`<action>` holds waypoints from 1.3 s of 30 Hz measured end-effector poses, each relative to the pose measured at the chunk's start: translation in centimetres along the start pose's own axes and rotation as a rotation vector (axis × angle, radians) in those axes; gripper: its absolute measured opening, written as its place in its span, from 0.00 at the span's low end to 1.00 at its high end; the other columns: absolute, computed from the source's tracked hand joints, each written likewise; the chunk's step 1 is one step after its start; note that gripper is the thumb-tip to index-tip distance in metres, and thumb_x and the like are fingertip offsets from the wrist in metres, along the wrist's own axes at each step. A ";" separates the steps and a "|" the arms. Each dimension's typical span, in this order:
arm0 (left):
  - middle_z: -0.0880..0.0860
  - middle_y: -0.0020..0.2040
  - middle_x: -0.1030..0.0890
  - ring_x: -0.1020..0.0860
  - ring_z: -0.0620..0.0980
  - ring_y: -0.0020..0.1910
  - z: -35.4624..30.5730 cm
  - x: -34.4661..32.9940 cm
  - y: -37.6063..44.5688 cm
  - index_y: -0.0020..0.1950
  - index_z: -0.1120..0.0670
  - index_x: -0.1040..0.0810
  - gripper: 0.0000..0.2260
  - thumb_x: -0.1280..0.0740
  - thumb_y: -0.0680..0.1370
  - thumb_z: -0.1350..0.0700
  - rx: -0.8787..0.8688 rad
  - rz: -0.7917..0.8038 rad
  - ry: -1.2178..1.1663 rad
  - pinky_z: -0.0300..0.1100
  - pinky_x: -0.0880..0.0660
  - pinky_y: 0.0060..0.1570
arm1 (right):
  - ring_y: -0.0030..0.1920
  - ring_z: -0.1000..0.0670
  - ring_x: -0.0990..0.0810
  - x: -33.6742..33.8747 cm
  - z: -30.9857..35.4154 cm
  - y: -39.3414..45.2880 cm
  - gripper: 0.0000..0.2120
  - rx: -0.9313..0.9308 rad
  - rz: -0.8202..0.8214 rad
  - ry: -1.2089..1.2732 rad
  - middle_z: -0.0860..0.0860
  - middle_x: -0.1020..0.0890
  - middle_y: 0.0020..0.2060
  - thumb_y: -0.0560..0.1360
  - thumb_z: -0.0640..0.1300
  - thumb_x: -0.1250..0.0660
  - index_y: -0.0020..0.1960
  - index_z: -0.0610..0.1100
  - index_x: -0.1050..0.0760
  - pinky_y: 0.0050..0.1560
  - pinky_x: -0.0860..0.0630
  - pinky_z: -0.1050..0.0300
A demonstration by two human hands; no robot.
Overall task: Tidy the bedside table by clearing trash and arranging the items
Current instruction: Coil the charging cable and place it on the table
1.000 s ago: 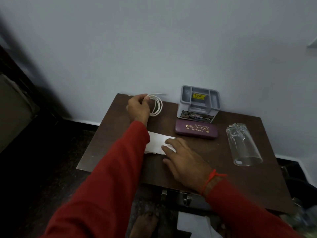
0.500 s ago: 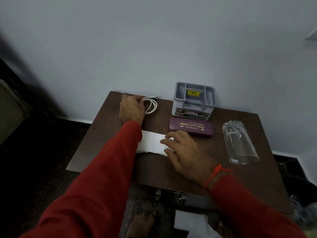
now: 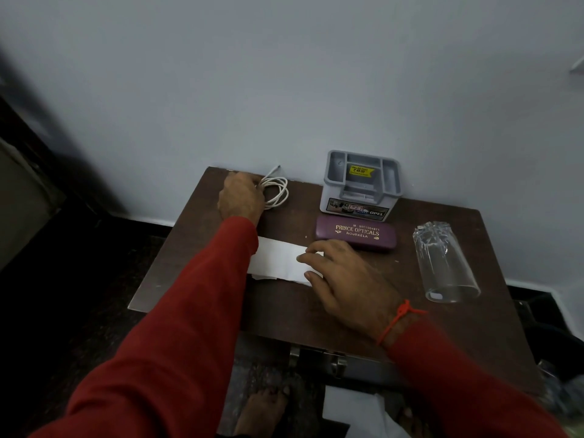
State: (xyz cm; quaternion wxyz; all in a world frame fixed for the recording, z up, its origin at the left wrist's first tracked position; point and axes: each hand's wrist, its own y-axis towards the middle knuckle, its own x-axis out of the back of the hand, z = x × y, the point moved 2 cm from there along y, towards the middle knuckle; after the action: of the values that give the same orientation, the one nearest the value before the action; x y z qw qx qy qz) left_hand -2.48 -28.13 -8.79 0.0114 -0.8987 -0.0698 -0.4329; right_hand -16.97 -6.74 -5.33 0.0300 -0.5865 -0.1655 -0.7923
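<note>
Your left hand (image 3: 241, 197) has carried the coiled white cable (image 3: 276, 192) back to the bedside table's (image 3: 395, 314) far left corner, fingers curled on it. Your right hand (image 3: 344, 279) lies spread on the white paper (image 3: 278, 260), mid-table; arranging looks nearly done.

Both hands (image 3: 243, 197) (image 3: 344, 276) outstretched, palms down

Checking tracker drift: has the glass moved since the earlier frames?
No. The glass keeps the same spot, right of the spectacle case, with an unchanged gap between them.
</note>
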 end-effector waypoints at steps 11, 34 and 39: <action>0.52 0.54 0.17 0.15 0.55 0.42 -1.2 -0.4 -1.3 0.52 0.49 0.17 0.06 0.31 0.76 0.53 -0.005 0.034 -0.136 0.52 0.16 0.44 | 0.56 0.45 0.22 0.0 0.3 0.2 0.18 -0.026 0.049 0.023 0.48 0.20 0.56 0.78 0.49 0.44 0.59 0.44 0.21 0.60 0.29 0.57; 0.42 0.83 0.59 0.58 0.60 0.82 -1.2 -0.8 -2.9 0.82 0.40 0.52 0.31 0.48 0.82 0.34 -0.358 0.487 0.374 0.73 0.56 0.72 | 0.57 0.47 0.25 0.4 -0.1 1.0 0.17 -0.085 0.090 0.067 0.49 0.22 0.57 0.78 0.47 0.40 0.62 0.44 0.23 0.62 0.35 0.59; 0.44 0.82 0.67 0.65 0.62 0.80 -1.2 -1.8 -4.6 0.79 0.31 0.56 0.29 0.52 0.80 0.29 -0.364 0.501 0.398 0.74 0.63 0.71 | 0.57 0.46 0.25 0.6 0.2 0.7 0.17 -0.089 0.081 0.076 0.48 0.22 0.57 0.77 0.48 0.40 0.62 0.44 0.22 0.62 0.33 0.57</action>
State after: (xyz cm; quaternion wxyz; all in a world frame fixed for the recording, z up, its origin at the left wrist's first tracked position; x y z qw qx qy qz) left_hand -5.17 -23.88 -9.60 -0.0298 -0.7733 0.2341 -0.5885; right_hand -16.76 -7.30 -4.59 0.0424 -0.5631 -0.1050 -0.8186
